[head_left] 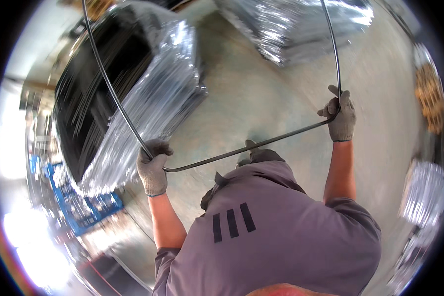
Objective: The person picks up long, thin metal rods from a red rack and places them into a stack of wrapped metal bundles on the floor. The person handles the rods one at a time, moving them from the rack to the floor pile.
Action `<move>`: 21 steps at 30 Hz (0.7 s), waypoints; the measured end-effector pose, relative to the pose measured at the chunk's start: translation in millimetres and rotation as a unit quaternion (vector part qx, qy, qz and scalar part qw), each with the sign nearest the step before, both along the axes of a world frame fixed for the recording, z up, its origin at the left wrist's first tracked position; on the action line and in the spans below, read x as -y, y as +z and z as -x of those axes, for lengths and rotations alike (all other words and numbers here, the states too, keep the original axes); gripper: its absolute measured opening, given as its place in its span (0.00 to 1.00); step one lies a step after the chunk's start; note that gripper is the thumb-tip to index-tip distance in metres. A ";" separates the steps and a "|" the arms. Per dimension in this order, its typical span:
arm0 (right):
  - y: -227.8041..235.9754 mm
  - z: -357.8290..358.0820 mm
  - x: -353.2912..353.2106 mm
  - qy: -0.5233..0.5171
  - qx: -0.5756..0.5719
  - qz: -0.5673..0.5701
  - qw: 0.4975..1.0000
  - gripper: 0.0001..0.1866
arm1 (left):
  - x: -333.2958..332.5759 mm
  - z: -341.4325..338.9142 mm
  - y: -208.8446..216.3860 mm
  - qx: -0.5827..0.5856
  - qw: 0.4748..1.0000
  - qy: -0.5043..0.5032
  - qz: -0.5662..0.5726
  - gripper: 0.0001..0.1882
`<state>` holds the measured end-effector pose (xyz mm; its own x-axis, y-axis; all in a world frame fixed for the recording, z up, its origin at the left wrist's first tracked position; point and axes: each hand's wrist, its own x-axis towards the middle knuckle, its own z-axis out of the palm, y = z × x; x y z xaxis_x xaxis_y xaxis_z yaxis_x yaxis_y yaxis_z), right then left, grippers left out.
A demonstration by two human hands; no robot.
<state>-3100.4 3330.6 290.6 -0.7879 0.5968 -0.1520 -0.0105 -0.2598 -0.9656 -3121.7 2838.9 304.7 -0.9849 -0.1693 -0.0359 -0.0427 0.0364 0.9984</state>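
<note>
Both my hands, in grey work gloves, carry a bent metal rod frame (246, 148) in front of my body. One straight side crosses before my waist, and two long sides run away from me past the top of the picture, so its far end is out of view. My left hand (153, 167) is closed round the left side close to its bend. At the right bend my right hand (341, 116) grips the rod, with some fingers partly stretched. The frame hangs clear of the floor.
Left of me stands a large black load wrapped in clear film (175, 84), near a blue pallet (91, 219). Another film-wrapped stack (291, 29) lies ahead. On the far right are wooden pallets (430, 96) and a wrapped bundle (424, 192). Concrete floor (261, 98) shows between them.
</note>
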 end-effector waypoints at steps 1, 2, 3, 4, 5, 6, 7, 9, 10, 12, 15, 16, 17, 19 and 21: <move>1.3 -28.3 -2.1 -0.048 0.022 -0.008 0.999 0.34 | -7.7 3.8 -3.1 0.005 0.999 -0.035 0.002 0.21; -5.1 -59.9 -5.9 -0.078 0.024 -0.010 0.997 0.33 | -14.8 6.5 -9.1 0.013 0.997 -0.070 0.002 0.21; -19.2 -94.6 -11.0 -0.106 0.025 -0.013 0.994 0.32 | -20.2 6.8 -21.3 0.019 0.994 -0.108 -0.002 0.21; -32.9 -129.0 -14.3 -0.132 0.029 -0.018 0.991 0.31 | -28.5 4.8 -33.2 0.029 0.991 -0.132 -0.007 0.22; -46.6 -163.5 -14.4 -0.156 0.014 -0.011 0.988 0.28 | -37.8 -0.2 -45.0 0.042 0.987 -0.156 -0.009 0.22; -55.8 -195.7 -11.8 -0.183 0.032 -0.011 0.983 0.27 | -46.9 -6.1 -56.0 0.054 0.983 -0.178 -0.011 0.22; -63.2 -226.7 -7.9 -0.207 0.050 -0.010 0.977 0.27 | -53.8 -14.1 -69.0 0.073 0.978 -0.198 -0.006 0.22; -74.0 -276.7 -1.6 -0.258 0.088 -0.002 0.962 0.25 | -71.0 -31.5 -87.5 0.136 0.965 -0.217 -0.055 0.23; -78.0 -298.7 -3.3 -0.275 0.107 0.008 0.956 0.24 | -81.0 -40.8 -93.1 0.168 0.957 -0.223 -0.077 0.23; -87.3 -332.0 -2.1 -0.297 0.138 0.042 0.944 0.23 | -98.7 -55.1 -94.3 0.214 0.946 -0.218 -0.104 0.23; -110.0 -368.1 -4.6 -0.323 0.165 0.092 0.927 0.21 | -117.7 -70.0 -98.8 0.241 0.939 -0.230 -0.091 0.24; -119.2 -377.4 -6.1 -0.328 0.165 0.102 0.925 0.21 | -120.2 -70.6 -94.3 0.242 0.938 -0.237 -0.076 0.24; -120.0 -385.0 -3.6 -0.327 0.142 0.108 0.928 0.21 | -123.0 -74.4 -91.0 0.245 0.937 -0.239 -0.062 0.24; -117.7 -392.7 -12.9 -0.335 0.125 0.110 0.928 0.21 | -132.5 -85.2 -85.6 0.225 0.942 -0.238 -0.073 0.24; -120.4 -404.1 -21.3 -0.339 0.118 0.118 0.926 0.21 | -144.2 -96.8 -81.0 0.211 0.946 -0.238 -0.071 0.24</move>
<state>-2696.4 3351.9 170.2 -0.1722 0.8707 -0.4608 -0.0453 -0.4742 -0.8792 -3024.9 2983.1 223.7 -0.8416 0.3254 -0.4311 -0.4501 0.0188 0.8928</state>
